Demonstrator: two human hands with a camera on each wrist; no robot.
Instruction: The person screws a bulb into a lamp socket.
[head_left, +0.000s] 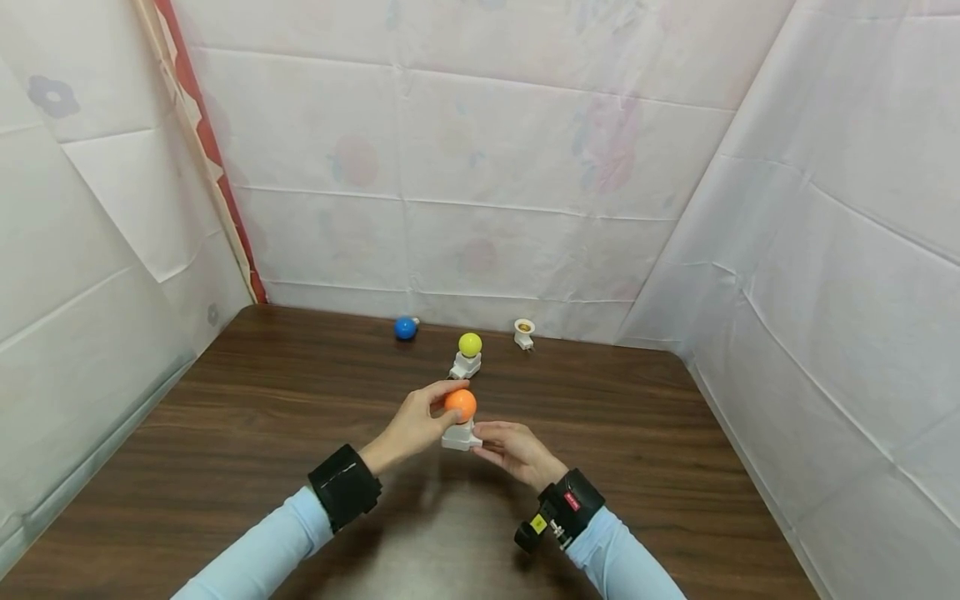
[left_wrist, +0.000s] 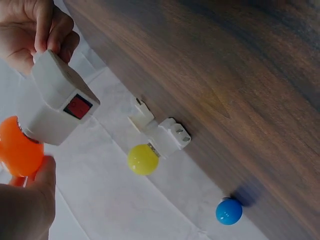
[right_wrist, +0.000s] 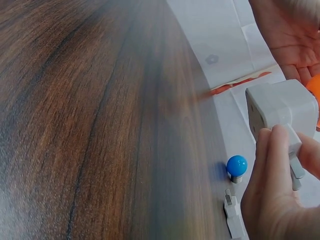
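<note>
Nearest, two light-blue sleeves (head_left: pixel 258 546) end in black wrist straps (head_left: pixel 345 489) over the table (head_left: pixel 637 433). Beyond them, the hands meet around one piece: an orange bulb (head_left: pixel 461 405) seated on a white socket (head_left: pixel 455 439). The left hand (head_left: pixel 412 427) is partly closed, thumb and fingers pinching the bulb from its left side; the right hand (head_left: pixel 517 452), lower and to the right, pinches the projecting end of the socket between fingers and thumb. So the bulb is in the left hand's grip, just above and left of the right fingertips. A red switch (left_wrist: pixel 78 106) shows on the socket. Just past the hands stands a yellow bulb (head_left: pixel 470 344) on a white base (head_left: pixel 466 365). Farther back, a blue bulb (head_left: pixel 405 328) lies at left and a bulbless holder (head_left: pixel 524 334) sits at right, near the pale sheet (head_left: pixel 480 150) behind.
</note>
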